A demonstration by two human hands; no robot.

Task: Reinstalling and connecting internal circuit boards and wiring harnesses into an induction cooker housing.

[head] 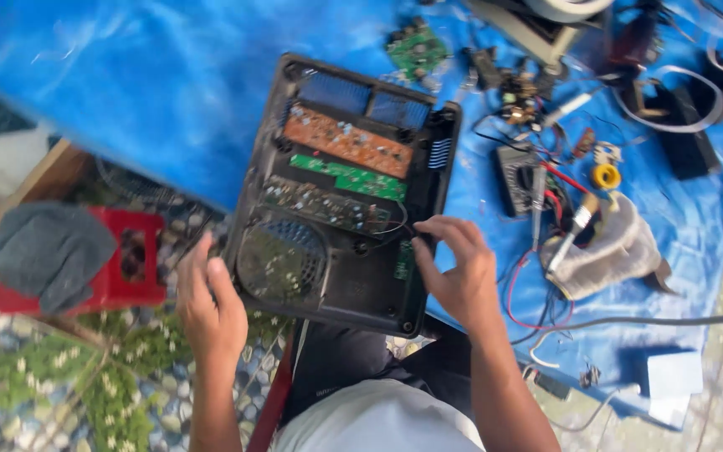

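An open black plastic appliance case lies on a blue table cover, its insides facing up. Inside are an orange circuit board, a green circuit board, a darker board with many parts and a round fan grille. My left hand holds the case's near left edge. My right hand rests on the near right part of the case, fingertips pinching at thin wires next to a small green board.
On the blue cover to the right lie a black multimeter with red and black leads, a soldering iron on a grey cloth, a yellow solder spool, loose boards and cables. A red stool carrying a grey cloth stands at left.
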